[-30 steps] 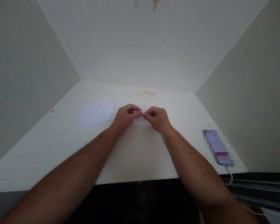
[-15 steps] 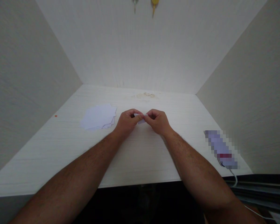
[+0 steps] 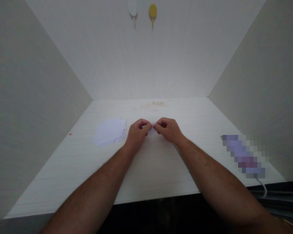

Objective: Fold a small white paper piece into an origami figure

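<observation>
Between my two hands is a small piece of white paper, pinched at its upper edge and partly hidden by the fingers. My left hand is closed on its left side, thumb against the fingertips. On the right side my right hand grips it in the same way, the two thumbs almost touching. Whether the paper is folded I cannot tell. To the left of my left hand, a loose stack of white paper sheets lies on the table, its edges uneven.
The white table is enclosed by a back wall and two side walls. A blurred-out phone-like object with a white cable lies at the right. White and yellow hooks hang on the back wall. An orange speck is at left.
The camera view has shifted, so the wall hooks show more fully. Both hands still pinch the paper; their fingers have moved slightly along it, and less of the paper shows on the left.
</observation>
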{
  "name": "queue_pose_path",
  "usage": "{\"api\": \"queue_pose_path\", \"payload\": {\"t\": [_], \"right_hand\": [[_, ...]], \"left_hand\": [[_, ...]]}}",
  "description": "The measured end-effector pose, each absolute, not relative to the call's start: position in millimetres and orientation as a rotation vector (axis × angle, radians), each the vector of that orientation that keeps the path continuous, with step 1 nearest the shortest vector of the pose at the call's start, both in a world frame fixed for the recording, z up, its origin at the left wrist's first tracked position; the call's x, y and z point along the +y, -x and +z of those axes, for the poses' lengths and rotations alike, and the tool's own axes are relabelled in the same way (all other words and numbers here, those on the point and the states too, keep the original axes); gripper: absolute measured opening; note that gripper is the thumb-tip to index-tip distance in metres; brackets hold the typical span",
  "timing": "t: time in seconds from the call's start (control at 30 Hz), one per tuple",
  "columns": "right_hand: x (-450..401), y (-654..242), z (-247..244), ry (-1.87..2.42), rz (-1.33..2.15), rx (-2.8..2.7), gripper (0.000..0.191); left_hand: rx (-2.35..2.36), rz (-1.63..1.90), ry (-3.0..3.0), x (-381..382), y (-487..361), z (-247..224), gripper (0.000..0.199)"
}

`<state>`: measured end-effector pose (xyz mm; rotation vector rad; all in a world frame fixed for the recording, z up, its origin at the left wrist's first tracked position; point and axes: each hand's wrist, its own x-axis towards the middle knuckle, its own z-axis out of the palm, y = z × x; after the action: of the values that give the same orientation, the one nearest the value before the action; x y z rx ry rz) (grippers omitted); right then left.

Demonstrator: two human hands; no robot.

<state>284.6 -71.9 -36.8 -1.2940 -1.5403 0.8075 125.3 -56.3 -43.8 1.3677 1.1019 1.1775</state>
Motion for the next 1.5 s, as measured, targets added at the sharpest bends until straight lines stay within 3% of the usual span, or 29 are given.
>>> {"api": "queue_pose_path", "payload": {"t": [0.53,0.9,1.5], "right_hand": [[-72.6,-286.3,-33.8,1.314,0.784,-1.595,0.014],[-69.6,-285.2,-33.2,1.056,1.19,-1.362,0.02],[-70.0,-286.8,-36.4,0.918,1.308,-1.386,0.021]], "left_hand": [[1.034,1.077,-1.343,-57.5,-123.4,-43.2,0.015],[0.84,1.182,-0.842,-54.1,-122.6,-38.0,0.026],[0.713,1.053,-0.763,-55.2,-119.0,-36.2,0.025]]}}
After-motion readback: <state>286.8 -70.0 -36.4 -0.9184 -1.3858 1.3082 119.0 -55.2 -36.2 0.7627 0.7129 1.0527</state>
